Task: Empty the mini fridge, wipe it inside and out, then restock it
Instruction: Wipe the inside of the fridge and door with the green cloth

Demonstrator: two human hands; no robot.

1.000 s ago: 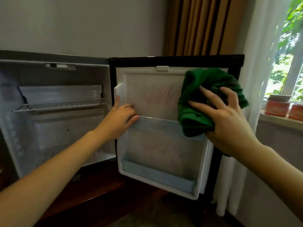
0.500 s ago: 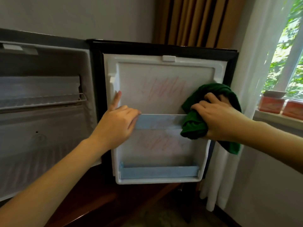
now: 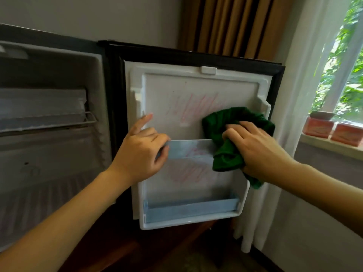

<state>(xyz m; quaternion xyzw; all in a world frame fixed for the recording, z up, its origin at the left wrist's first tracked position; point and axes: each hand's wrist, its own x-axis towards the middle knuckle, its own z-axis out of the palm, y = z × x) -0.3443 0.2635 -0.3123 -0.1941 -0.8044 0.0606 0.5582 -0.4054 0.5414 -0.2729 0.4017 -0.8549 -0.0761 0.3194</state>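
The mini fridge door point(image 3: 196, 91) stands wide open, its white inner panel facing me with faint pink streaks across it. My left hand point(image 3: 141, 152) grips the left end of the door's pale blue upper shelf rail point(image 3: 189, 149), index finger pointing up along the panel. My right hand point(image 3: 257, 148) holds a bunched green cloth point(image 3: 225, 126) against the panel and the rail's right end. A lower blue rail point(image 3: 188, 210) runs along the door's bottom. The fridge cavity point(image 3: 49, 154) at left shows a wire shelf point(image 3: 47, 122) and no items.
A white sheer curtain point(image 3: 294, 95) hangs right beside the door's outer edge, with brown drapes point(image 3: 231, 26) behind. Two orange jars point(image 3: 332, 128) sit on the window sill at right. Dark wooden floor point(image 3: 137, 252) lies below the fridge.
My right hand has carried the green cloth down from the panel's upper right corner to the shelf rail's right end. My left hand stays on the rail. The view has shifted closer.
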